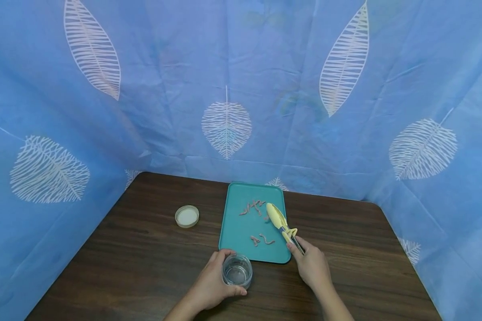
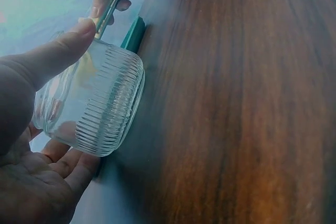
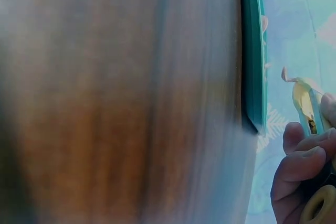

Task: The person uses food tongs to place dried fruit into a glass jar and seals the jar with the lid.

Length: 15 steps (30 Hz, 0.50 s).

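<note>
My left hand [image 1: 213, 281] grips a clear glass jar [image 1: 237, 270] around its side, at the near edge of the teal tray. In the left wrist view the jar [image 2: 111, 100] shows ribbed walls, with the thumb on one side and fingers on the other. My right hand [image 1: 314, 266] holds yellow tongs [image 1: 277, 216] with metal arms, their heads over the tray's right side. At the tip of the tongs, in the right wrist view, a pinkish strip [image 3: 286, 75] sticks out. Several thin pink strips [image 1: 255, 206] lie on the tray [image 1: 234, 234], in a far and a near group.
A round lid [image 1: 187, 216], pale inside, lies on the dark wooden table [image 1: 144, 249] left of the tray. Behind the table hangs a blue cloth [image 1: 176, 89] with white leaf prints, and it continues along both sides.
</note>
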Each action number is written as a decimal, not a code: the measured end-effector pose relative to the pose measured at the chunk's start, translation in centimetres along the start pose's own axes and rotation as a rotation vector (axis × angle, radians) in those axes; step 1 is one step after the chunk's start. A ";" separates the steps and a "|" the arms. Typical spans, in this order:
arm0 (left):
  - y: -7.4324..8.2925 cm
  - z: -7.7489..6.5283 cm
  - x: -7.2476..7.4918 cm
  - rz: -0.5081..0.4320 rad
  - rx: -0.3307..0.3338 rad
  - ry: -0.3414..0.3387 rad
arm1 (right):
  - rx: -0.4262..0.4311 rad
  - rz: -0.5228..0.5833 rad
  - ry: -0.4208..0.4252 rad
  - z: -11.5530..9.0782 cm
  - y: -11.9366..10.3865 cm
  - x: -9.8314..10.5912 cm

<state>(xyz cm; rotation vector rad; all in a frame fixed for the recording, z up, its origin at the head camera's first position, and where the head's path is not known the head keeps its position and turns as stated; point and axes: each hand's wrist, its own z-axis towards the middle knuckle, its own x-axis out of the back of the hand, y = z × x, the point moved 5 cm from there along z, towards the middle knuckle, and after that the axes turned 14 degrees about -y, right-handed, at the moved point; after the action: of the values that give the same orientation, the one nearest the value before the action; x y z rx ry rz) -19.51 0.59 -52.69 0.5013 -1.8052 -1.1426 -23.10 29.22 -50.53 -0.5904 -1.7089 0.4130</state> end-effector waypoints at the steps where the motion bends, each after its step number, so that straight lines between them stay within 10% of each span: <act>1: 0.0 0.0 0.0 -0.003 0.003 0.003 | 0.002 0.010 0.003 -0.1 0.0 0.0; 15: -0.4 0.1 0.1 0.007 -0.004 0.010 | -0.027 0.082 0.009 -2.9 0.0 -0.4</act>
<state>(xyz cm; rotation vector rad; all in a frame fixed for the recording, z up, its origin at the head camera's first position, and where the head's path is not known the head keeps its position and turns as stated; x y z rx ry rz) -19.72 0.38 -52.96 0.4970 -1.7940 -1.1365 -20.24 28.84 -50.21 -0.6826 -1.6877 0.4446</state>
